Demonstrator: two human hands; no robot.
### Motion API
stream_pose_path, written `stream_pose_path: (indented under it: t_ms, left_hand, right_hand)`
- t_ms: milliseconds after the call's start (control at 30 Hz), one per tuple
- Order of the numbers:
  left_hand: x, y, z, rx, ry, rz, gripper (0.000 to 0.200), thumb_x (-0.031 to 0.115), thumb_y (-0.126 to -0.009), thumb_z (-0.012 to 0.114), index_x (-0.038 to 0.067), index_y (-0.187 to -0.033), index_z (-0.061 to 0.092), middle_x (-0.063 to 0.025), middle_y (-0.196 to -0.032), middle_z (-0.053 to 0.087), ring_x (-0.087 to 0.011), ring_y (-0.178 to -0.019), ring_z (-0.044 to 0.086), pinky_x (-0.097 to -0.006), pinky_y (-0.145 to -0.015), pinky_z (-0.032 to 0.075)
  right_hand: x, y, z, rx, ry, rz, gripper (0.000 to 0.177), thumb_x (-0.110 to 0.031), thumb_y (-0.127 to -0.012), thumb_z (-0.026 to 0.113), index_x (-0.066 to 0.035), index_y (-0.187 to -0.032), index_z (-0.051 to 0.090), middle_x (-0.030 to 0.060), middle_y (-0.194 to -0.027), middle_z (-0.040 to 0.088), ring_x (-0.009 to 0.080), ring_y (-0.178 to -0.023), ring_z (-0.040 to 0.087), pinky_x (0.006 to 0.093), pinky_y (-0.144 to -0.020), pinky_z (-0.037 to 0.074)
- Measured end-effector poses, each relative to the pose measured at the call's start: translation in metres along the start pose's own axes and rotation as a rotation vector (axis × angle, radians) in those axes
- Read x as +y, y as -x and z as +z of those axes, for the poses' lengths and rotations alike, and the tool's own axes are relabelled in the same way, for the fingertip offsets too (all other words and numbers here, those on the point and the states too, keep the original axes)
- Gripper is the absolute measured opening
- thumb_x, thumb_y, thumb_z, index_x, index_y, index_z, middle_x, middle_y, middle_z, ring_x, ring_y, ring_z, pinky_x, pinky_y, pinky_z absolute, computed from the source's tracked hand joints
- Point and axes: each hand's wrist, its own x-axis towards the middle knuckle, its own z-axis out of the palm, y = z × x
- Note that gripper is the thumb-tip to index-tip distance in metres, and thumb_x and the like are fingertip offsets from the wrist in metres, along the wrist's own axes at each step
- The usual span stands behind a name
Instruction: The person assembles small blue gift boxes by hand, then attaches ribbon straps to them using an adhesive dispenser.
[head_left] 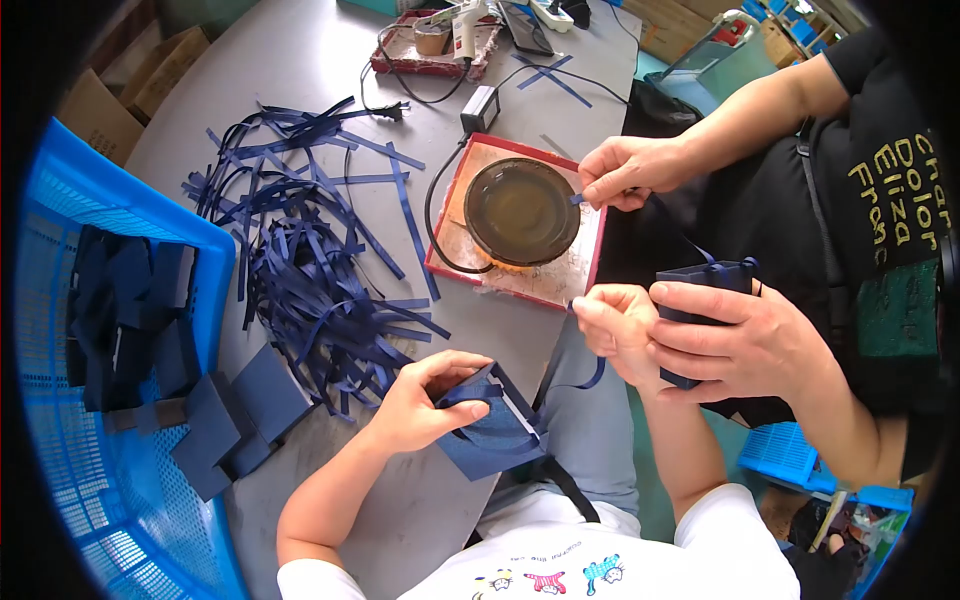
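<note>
My left hand (430,400) is closed around a navy card box (497,445), fingers at its upper edge and thumb across its open side. A navy ribbon (590,382) runs from the box toward my right hand (618,325), whose thumb and finger pinch its end. Close by, a co-worker's hand (740,335) grips another navy box (690,273) with ribbon at its top. The co-worker's other hand (630,172) pinches a ribbon end beside a round pot (522,212) of brownish liquid.
The pot stands on a red-edged tray (480,285) with a cord. A heap of navy ribbons (310,290) covers the table's middle. On the left, a blue basket (215,250) holds navy boxes (130,310); more card pieces (245,415) lie beside it. A glue gun (465,30) rests behind.
</note>
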Motion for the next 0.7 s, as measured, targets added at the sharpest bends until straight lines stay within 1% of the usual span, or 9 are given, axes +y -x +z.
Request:
stream_pose_path:
  t_ms: [67,167,233,267,333,400,467,567,700]
  left_hand:
    - [0.008,0.003,-0.001,-0.001,-0.005,0.023,0.045,0.005,-0.074,0.070,-0.002,-0.115,0.053,-0.0073,-0.100,0.061,-0.0115,-0.091,0.056,-0.0253,-0.084,0.044]
    - [0.014,0.008,-0.002,-0.013,-0.029,0.072,0.046,0.005,-0.073,0.070,-0.002,-0.115,0.053,-0.0076,-0.102,0.060,-0.0114,-0.094,0.056,-0.0251,-0.085,0.044]
    - [0.016,0.011,-0.001,-0.051,0.031,0.077,0.046,0.005,-0.072,0.071,-0.002,-0.115,0.054,-0.0079,-0.101,0.061,-0.0116,-0.093,0.056,-0.0250,-0.085,0.044]
    - [0.017,0.013,-0.001,-0.053,0.025,0.071,0.046,0.005,-0.072,0.071,-0.002,-0.115,0.054,-0.0079,-0.101,0.061,-0.0116,-0.093,0.056,-0.0250,-0.085,0.044]
    - [0.020,0.015,0.000,-0.091,0.007,0.069,0.047,0.005,-0.070,0.073,-0.002,-0.113,0.055,-0.0083,-0.098,0.062,-0.0120,-0.090,0.058,-0.0252,-0.084,0.045]
    - [0.022,0.016,0.001,-0.112,-0.035,0.066,0.048,0.005,-0.069,0.073,-0.002,-0.112,0.055,-0.0085,-0.097,0.062,-0.0121,-0.089,0.059,-0.0252,-0.084,0.045]
    - [0.023,0.018,0.004,-0.121,-0.067,0.059,0.048,0.002,-0.066,0.074,-0.002,-0.110,0.057,-0.0090,-0.096,0.062,-0.0126,-0.089,0.059,-0.0256,-0.083,0.046]
    - [0.027,0.018,0.007,-0.128,-0.082,0.075,0.049,0.001,-0.065,0.073,-0.003,-0.110,0.057,-0.0092,-0.096,0.062,-0.0130,-0.089,0.060,-0.0259,-0.084,0.046]
    - [0.028,0.017,0.006,-0.138,-0.084,0.099,0.049,0.000,-0.064,0.074,-0.003,-0.110,0.057,-0.0096,-0.096,0.062,-0.0135,-0.089,0.060,-0.0262,-0.084,0.045]
  right_hand:
    - [-0.002,0.011,0.008,-0.083,0.087,0.015,0.023,-0.012,-0.083,0.060,-0.006,-0.062,0.054,-0.0043,-0.052,0.043,0.0013,-0.043,0.031,0.0185,-0.039,0.020]
    - [-0.005,0.021,0.017,-0.287,0.189,0.012,0.023,-0.013,-0.082,0.063,-0.002,-0.062,0.057,-0.0029,-0.053,0.049,0.0011,-0.044,0.037,0.0178,-0.041,0.024]
    - [-0.003,0.027,0.028,-0.333,0.210,-0.056,0.021,-0.011,-0.081,0.064,-0.002,-0.063,0.059,-0.0035,-0.053,0.050,0.0009,-0.044,0.037,0.0179,-0.041,0.025]
    - [0.000,0.029,0.029,-0.370,0.189,-0.046,0.017,-0.009,-0.080,0.066,-0.001,-0.066,0.061,-0.0039,-0.054,0.052,0.0008,-0.046,0.039,0.0177,-0.041,0.026]
    - [-0.006,0.035,0.033,-0.427,0.269,-0.009,0.017,-0.009,-0.080,0.065,0.000,-0.067,0.062,-0.0044,-0.055,0.052,0.0001,-0.048,0.040,0.0175,-0.042,0.026]
    - [-0.012,0.038,0.037,-0.443,0.294,0.017,0.018,-0.011,-0.080,0.063,-0.001,-0.065,0.061,-0.0050,-0.055,0.051,0.0010,-0.049,0.040,0.0194,-0.044,0.029]
    - [-0.014,0.040,0.040,-0.459,0.417,-0.038,0.021,-0.014,-0.079,0.063,0.000,-0.064,0.060,-0.0029,-0.053,0.051,0.0020,-0.048,0.041,0.0203,-0.043,0.030]
    - [-0.017,0.040,0.042,-0.524,0.499,-0.045,0.018,-0.009,-0.080,0.063,0.001,-0.065,0.060,-0.0040,-0.054,0.051,0.0004,-0.049,0.039,0.0184,-0.044,0.029]
    - [-0.018,0.039,0.047,-0.510,0.597,-0.043,0.019,-0.012,-0.078,0.062,0.002,-0.066,0.061,-0.0008,-0.054,0.054,0.0031,-0.049,0.043,0.0208,-0.045,0.032]
